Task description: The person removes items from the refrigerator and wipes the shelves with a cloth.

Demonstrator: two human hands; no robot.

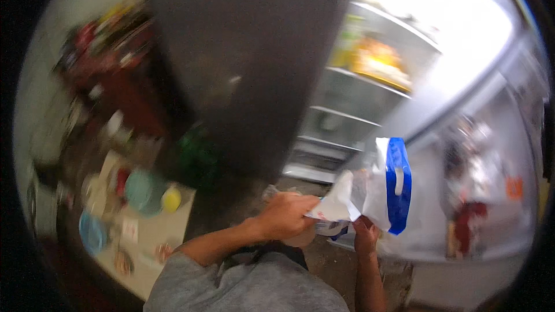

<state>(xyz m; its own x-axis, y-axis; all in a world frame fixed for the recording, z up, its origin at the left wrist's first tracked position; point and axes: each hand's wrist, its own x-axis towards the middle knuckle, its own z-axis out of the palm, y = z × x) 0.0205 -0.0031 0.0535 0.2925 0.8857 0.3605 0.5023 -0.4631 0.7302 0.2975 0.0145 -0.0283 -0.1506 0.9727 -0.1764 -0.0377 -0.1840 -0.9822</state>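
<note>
In front of my body I hold a white plastic bag [373, 199] with a blue band along one end and a handle slot cut through the band. My left hand [288, 216] grips the bag's left side, fingers curled over its edge. From below, my right hand [367, 236] pinches the bag near its middle. The mouth of the bag looks spread apart, but its contents cannot be made out. Just beyond my hands stands an open refrigerator [342, 136], lit inside. A yellow packet [381, 63] sits on one of its upper shelves.
The refrigerator door [416, 221] stands swung out at right, its racks holding blurred items. A dark side panel [256, 65] rises ahead. To the left, a table [160, 225] carries a green bowl [145, 193], a blue basin [92, 232] and a yellow object [171, 199].
</note>
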